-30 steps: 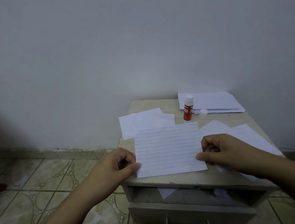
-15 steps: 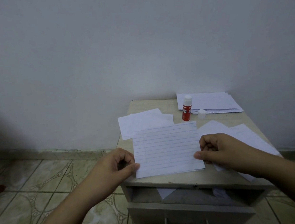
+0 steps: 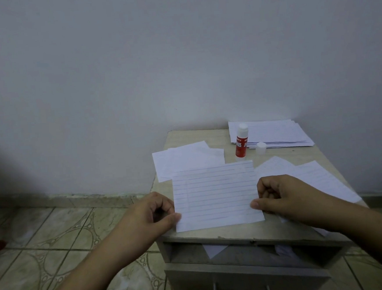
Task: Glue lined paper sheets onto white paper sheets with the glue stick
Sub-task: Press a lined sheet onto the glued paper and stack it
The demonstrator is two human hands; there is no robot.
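Note:
A lined paper sheet (image 3: pixel 214 194) lies flat at the front of a small cabinet top (image 3: pixel 194 136). My left hand (image 3: pixel 147 214) pinches its left edge near the lower corner, thumb on top. At the right edge my right hand (image 3: pixel 281 197) pinches the sheet too, fingers curled. Behind the sheet stands the red glue stick (image 3: pixel 241 144), uncapped, with its white cap (image 3: pixel 260 148) beside it. White sheets (image 3: pixel 184 159) lie at the back left. More sheets (image 3: pixel 311 176) lie under my right hand.
A stack of paper (image 3: pixel 273 133) sits in the back right corner against the wall. The cabinet's top drawer (image 3: pixel 241 271) is pulled open below the front edge, with paper scraps inside. Tiled floor (image 3: pixel 56 242) lies to the left.
The view has shifted slightly; both hands keep their pinch on the lined sheet, which stays in nearly the same place on the cabinet top.

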